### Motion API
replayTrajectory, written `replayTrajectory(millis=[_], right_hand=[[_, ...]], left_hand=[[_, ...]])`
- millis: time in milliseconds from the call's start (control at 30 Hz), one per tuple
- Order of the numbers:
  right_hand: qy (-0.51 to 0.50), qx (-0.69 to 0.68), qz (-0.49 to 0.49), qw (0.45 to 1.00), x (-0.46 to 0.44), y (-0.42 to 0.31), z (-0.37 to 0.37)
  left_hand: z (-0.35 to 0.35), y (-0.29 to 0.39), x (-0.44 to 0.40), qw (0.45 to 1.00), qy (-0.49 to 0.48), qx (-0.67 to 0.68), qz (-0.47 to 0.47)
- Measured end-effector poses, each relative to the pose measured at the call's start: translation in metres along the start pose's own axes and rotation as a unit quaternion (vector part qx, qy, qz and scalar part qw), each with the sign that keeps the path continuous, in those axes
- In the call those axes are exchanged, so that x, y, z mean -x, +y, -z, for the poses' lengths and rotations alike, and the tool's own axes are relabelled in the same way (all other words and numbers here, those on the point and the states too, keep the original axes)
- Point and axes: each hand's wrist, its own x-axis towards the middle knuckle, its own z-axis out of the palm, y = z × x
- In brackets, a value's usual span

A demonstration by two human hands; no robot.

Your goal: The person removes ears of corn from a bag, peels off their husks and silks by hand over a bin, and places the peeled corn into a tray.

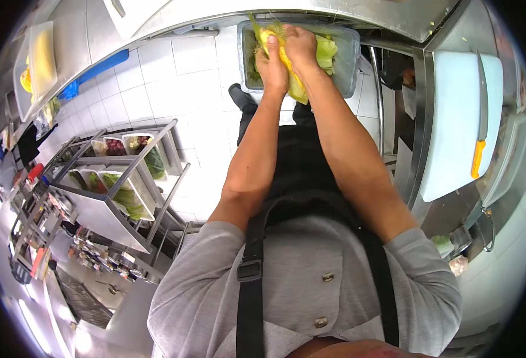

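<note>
An ear of corn [296, 88] with yellow kernels and pale green husk is in both my hands, tilted over a grey plastic bin [353, 62]. My left hand [272, 67] is closed around it, thumb up along the ear. On the other side my right hand [300, 49] grips near its upper part, slightly smeared by motion. Wispy silk and husk stick up above the fingers. Inside the bin lie pale green husk leaves [326, 52]. My hands hide part of the ear.
On the right counter, a light blue cutting board [451, 137] carries a long knife [481, 119] with an orange handle. A steel rack [105, 209] with vegetable tubs stands at left. A clear container [42, 53] with yellow contents sits on the left counter. Steel counter edges border the bin.
</note>
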Motion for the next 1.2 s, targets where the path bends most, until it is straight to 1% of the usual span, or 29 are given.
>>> replayTrajectory(millis=[33,100,133,233,267,333,367,400,433,467,500,533,567,600,667,700,733,767,800,833,867,900,933,967,1000,1033,1100,1133,1200], right_hand=[[0.01,-0.078,-0.048,0.996,0.003,-0.003,-0.004],[0.034,-0.233,-0.142,0.961,0.007,-0.01,-0.013],[0.038,-0.239,-0.135,0.961,0.005,-0.006,-0.017],[0.074,-0.167,-0.086,0.98,0.011,-0.003,-0.021],[0.076,-0.236,-0.107,0.963,0.014,-0.003,-0.023],[0.084,-0.372,-0.144,0.913,0.016,-0.015,-0.024],[0.062,-0.418,-0.165,0.891,0.017,-0.02,-0.016],[0.04,-0.464,-0.184,0.866,0.02,-0.026,0.001],[0.019,-0.507,-0.205,0.837,0.026,-0.028,0.022],[-0.025,-0.479,-0.182,0.859,0.033,-0.026,0.053],[-0.067,-0.448,-0.158,0.877,0.036,-0.022,0.088],[-0.061,-0.376,-0.147,0.913,0.03,-0.022,0.117],[-0.054,-0.3,-0.139,0.942,0.027,-0.021,0.135],[-0.047,-0.253,-0.124,0.958,0.029,-0.013,0.135],[-0.044,-0.169,-0.069,0.982,-0.001,0.008,0.115],[-0.088,0.001,0.078,0.993,-0.02,0.036,0.103],[-0.124,0.171,0.222,0.952,-0.043,0.072,0.091],[-0.15,0.333,0.357,0.86,-0.058,0.09,0.084],[-0.154,0.377,0.306,0.861,-0.047,0.068,0.078],[-0.159,0.42,0.253,0.857,-0.029,0.033,0.067],[-0.225,0.284,0.157,0.919,-0.016,0.015,0.056],[-0.282,0.138,0.052,0.948,-0.002,0.001,0.046],[-0.326,-0.013,-0.053,0.944,0.006,-0.005,0.041],[-0.307,0.083,-0.044,0.947,0.006,-0.01,0.041],[-0.305,0.054,-0.102,0.945,0.001,-0.013,0.045],[-0.301,0.023,-0.16,0.94,-0.002,-0.015,0.048],[-0.273,0.077,-0.163,0.945,0.0,-0.017,0.05],[-0.26,0.104,-0.166,0.946,0.003,-0.017,0.051],[-0.238,0.09,-0.127,0.959,0.008,-0.007,0.054]], left_hand=[[0.0,0.0,0.0,0.998,0.032,0.059,0.0],[-0.002,0.002,-0.003,0.98,0.091,0.174,-0.001],[0.0,0.003,-0.005,0.989,0.088,0.115,-0.011],[0.005,0.021,-0.009,0.994,0.078,-0.064,-0.04],[-0.001,0.031,-0.001,0.986,0.057,-0.121,-0.099],[0.014,0.016,-0.025,0.99,0.13,-0.06,-0.011],[0.021,0.012,-0.039,0.985,0.166,-0.026,0.032],[0.032,0.02,-0.051,0.959,0.186,0.173,0.125],[0.057,0.015,-0.074,0.946,0.232,0.169,0.152],[0.093,0.004,-0.104,0.922,0.263,0.245,0.144],[0.133,0.0,-0.13,0.926,0.254,0.248,0.124],[0.138,0.036,-0.123,0.943,0.265,0.186,0.08],[0.162,0.031,-0.148,0.947,0.286,0.143,0.029],[0.161,0.045,-0.141,0.957,0.255,0.132,0.039],[0.149,0.047,-0.124,0.974,0.139,0.18,0.025],[0.141,0.044,-0.112,0.976,0.083,0.199,0.02],[0.119,0.039,-0.102,0.983,0.074,0.165,-0.002],[0.106,0.033,-0.095,0.988,0.048,0.146,0.011],[0.094,0.023,-0.094,0.981,0.046,0.187,0.038],[0.076,0.025,-0.082,0.963,0.025,0.26,0.071],[0.059,0.024,-0.074,0.965,0.009,0.251,0.072],[0.047,0.02,-0.066,0.967,-0.006,0.243,0.076],[0.041,0.004,-0.063,0.979,-0.028,0.19,0.063],[0.034,-0.01,-0.063,0.988,-0.051,0.138,0.046],[0.02,-0.005,-0.051,0.995,-0.013,0.099,0.027],[0.02,-0.011,-0.052,0.999,-0.022,0.032,0.009],[0.014,-0.01,-0.038,0.985,-0.028,-0.16,-0.065],[0.011,-0.016,-0.036,0.972,-0.013,-0.213,-0.1],[0.007,-0.027,-0.043,0.933,0.018,-0.315,-0.175]])
